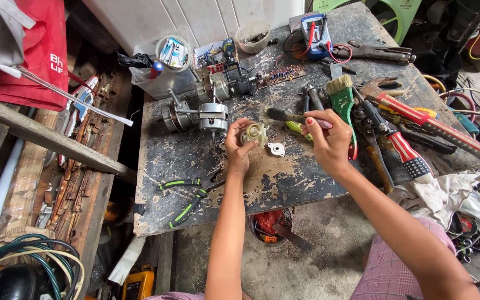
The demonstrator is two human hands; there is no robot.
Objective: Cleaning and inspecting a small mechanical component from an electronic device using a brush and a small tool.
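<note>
Brushing step, I judge: left hand point(239, 149) fingers closed around small cream plastic gear housing point(255, 133), held just above the scuffed dark bench point(284, 183). Right hand point(329, 141) fingers pinch thin dark-bristled brush point(287, 116), bristles beside housing. Next needs bristles on housing, steady grip.

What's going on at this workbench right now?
A person stands at a scuffed workbench strewn with tools. The left hand holds up a small pale plastic part, and the right hand holds a small brush with its bristles close to that part. A small white piece lies on the bench just below. A dismantled electric motor sits behind, green-handled pliers lie nearer the front edge, and a green paintbrush, a multimeter and a red pipe wrench lie to the right.
</note>
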